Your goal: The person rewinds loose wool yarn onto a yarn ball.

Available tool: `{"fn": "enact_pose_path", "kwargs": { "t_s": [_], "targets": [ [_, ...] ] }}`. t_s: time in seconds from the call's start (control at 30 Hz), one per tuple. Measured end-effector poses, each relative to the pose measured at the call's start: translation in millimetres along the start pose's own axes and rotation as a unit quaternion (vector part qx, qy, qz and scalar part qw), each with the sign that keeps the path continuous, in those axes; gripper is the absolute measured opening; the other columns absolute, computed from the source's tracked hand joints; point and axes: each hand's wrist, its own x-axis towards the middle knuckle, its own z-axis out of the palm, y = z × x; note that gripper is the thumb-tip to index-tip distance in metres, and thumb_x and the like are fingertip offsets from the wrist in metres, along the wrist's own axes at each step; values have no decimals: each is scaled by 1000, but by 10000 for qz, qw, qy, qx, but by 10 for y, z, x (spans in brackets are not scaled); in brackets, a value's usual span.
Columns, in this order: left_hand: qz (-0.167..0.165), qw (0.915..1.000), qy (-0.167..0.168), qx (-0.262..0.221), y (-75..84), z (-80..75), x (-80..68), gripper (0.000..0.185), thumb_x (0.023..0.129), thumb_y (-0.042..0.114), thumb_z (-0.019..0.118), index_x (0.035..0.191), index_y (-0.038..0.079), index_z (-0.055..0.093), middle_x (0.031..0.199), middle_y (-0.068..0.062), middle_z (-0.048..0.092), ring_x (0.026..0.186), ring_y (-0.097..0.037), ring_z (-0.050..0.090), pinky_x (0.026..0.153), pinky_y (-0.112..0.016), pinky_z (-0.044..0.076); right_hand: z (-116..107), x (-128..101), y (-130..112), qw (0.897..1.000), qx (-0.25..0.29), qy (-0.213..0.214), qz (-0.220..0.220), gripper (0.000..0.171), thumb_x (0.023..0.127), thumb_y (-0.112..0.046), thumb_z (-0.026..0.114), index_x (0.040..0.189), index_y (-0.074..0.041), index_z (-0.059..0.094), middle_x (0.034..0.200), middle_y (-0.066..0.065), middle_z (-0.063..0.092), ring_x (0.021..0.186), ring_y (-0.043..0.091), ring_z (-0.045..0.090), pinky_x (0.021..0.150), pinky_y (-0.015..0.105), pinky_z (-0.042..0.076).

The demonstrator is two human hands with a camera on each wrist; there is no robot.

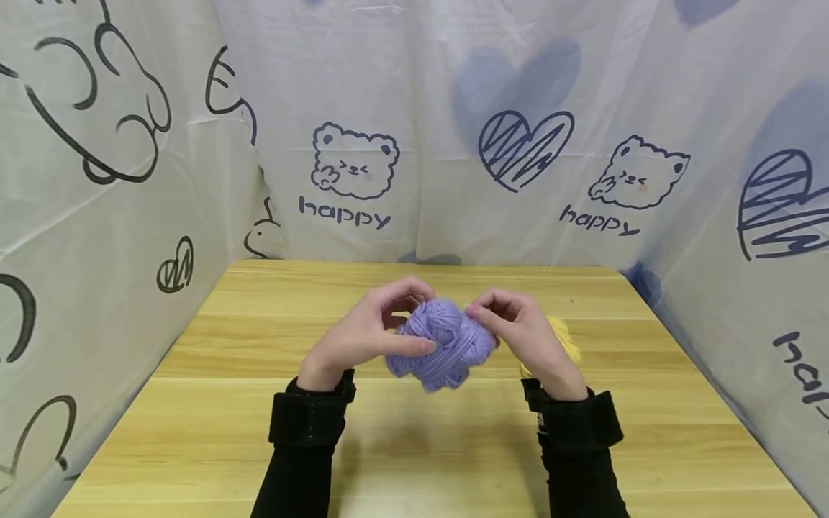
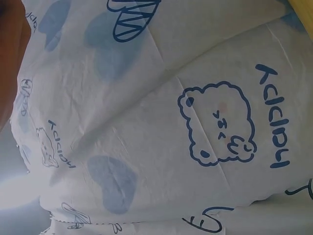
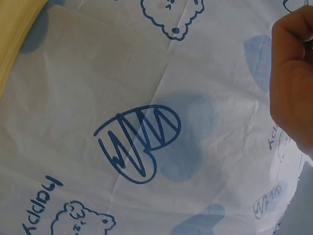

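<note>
A purple ball of yarn (image 1: pixel 442 344) is held above the wooden table (image 1: pixel 259 403) between both hands. My left hand (image 1: pixel 369 332) grips its left side, thumb on the front and fingers curled over the top. From the right, my right hand (image 1: pixel 518 327) pinches at the top of the ball with curled fingers. A yellow ball of yarn (image 1: pixel 565 338) lies on the table just behind the right hand, mostly hidden. The right wrist view shows only part of the right hand (image 3: pixel 293 73) against the printed cloth; the left wrist view shows no yarn.
White cloth (image 1: pixel 453 129) printed with bears, hearts and the word happy walls the table on the left, back and right. Black sleeves (image 1: pixel 311 424) cover both forearms.
</note>
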Motion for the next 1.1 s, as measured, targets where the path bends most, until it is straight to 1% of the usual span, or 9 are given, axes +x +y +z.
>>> {"fn": "enact_pose_path", "kwargs": {
  "t_s": [0.1, 0.27, 0.5, 0.6, 0.7, 0.87, 0.93, 1.03, 1.1],
  "targets": [
    [-1, 9999, 20, 166, -2, -5, 1, 42, 77, 6, 72, 116, 7, 55, 111, -11, 59, 99, -26, 60, 82, -38, 58, 7, -3, -5, 9999, 33, 128, -99, 11, 94, -14, 62, 94, -3, 64, 76, -6, 61, 59, 6, 50, 50, 21, 45],
    [-62, 9991, 77, 407, -16, -11, 10, 42, 77, 7, 73, 115, 7, 55, 111, -11, 59, 98, -25, 60, 82, -39, 59, 21, -11, -23, 9990, -94, 343, -286, 13, 92, -14, 65, 93, -2, 64, 76, -5, 61, 57, 11, 49, 49, 24, 45],
    [-163, 9974, 316, 629, -21, 8, 18, 41, 76, 12, 74, 113, 11, 57, 109, -10, 60, 96, -24, 60, 79, -38, 58, 47, -26, -27, 9936, -252, 677, -871, 8, 89, -7, 67, 90, 1, 66, 73, -3, 60, 54, 13, 47, 46, 28, 42],
    [-193, 9962, 478, 706, -10, 14, 17, 41, 77, 12, 75, 113, 11, 57, 109, -9, 60, 95, -24, 59, 79, -38, 58, 61, -33, -29, 9895, -401, 866, -1082, 4, 88, -5, 67, 90, -1, 67, 73, -2, 62, 55, 11, 48, 46, 26, 43],
    [-265, 9948, 677, 713, -10, 17, 19, 40, 77, 12, 76, 112, 12, 57, 108, -9, 60, 94, -24, 60, 78, -38, 57, 80, -35, -28, 9798, -825, 1085, -1464, 5, 87, -3, 68, 90, -5, 71, 76, 0, 65, 58, 9, 51, 49, 23, 44],
    [-334, 9924, 992, 642, -21, 19, 25, 40, 77, 10, 77, 111, 13, 57, 107, -10, 60, 92, -24, 61, 76, -39, 58, 123, -33, -30, 9457, -1709, 1433, -2365, 15, 84, 1, 69, 94, -8, 75, 72, 0, 63, 57, 5, 44, 50, 19, 36],
    [-329, 9914, 1104, 625, -25, 19, 25, 39, 78, 9, 77, 111, 12, 57, 107, -11, 60, 91, -24, 62, 76, -39, 59, 145, -32, -32, 9362, -1870, 1465, -2590, 19, 84, 3, 69, 98, -7, 76, 68, -2, 57, 56, 4, 39, 48, 20, 31],
    [-359, 9889, 1307, 616, -33, 24, 26, 38, 79, 9, 77, 110, 12, 56, 107, -12, 61, 92, -25, 62, 76, -38, 59, 172, -22, -22, 9276, -2053, 1434, -2773, 24, 85, 2, 68, 107, -6, 74, 67, -3, 49, 56, 2, 35, 49, 19, 28],
    [-398, 9872, 1437, 570, -40, 30, 35, 38, 79, 10, 76, 111, 12, 55, 109, -12, 60, 93, -25, 62, 75, -38, 60, 177, -7, -4, 9277, -2037, 1436, -2780, 27, 86, 0, 68, 111, -7, 72, 74, -1, 50, 59, 2, 36, 51, 18, 30]
  ]
}}
